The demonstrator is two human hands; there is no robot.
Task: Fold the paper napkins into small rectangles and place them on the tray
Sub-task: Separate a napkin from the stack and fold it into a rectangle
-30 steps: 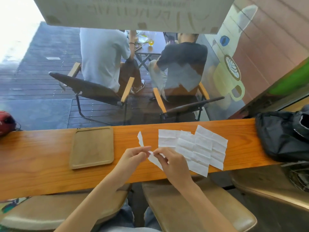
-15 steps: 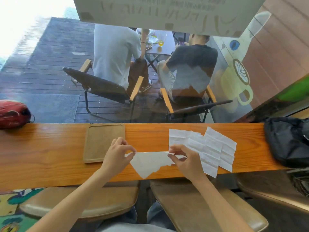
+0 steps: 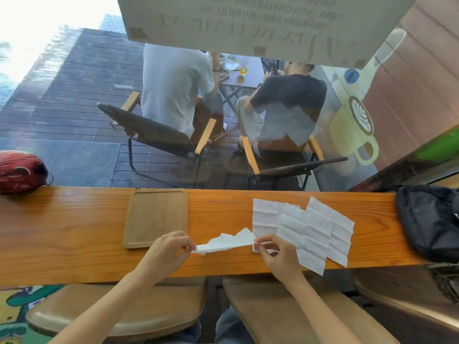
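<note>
A white paper napkin [image 3: 227, 242] hangs stretched between my two hands just above the wooden counter [image 3: 62, 232]. My left hand [image 3: 167, 252] pinches its left end and my right hand [image 3: 277, 254] pinches its right end. The napkin looks crumpled and partly doubled over. A wooden tray [image 3: 155, 216] lies on the counter just left of and beyond my left hand, with nothing on it. Several unfolded, creased napkins [image 3: 313, 227] lie overlapping on the counter to the right of my right hand.
A black bag [image 3: 429, 219] sits at the counter's right end and a red bag [image 3: 19, 171] at its far left. A window stands directly behind the counter, with two seated people outside. Brown stools [image 3: 285, 311] are below the counter's near edge.
My hands have drawn apart, spreading the napkin from a small bunch into a long strip. Since half a second ago its hanging corner has come up and the sheet looks flatter.
</note>
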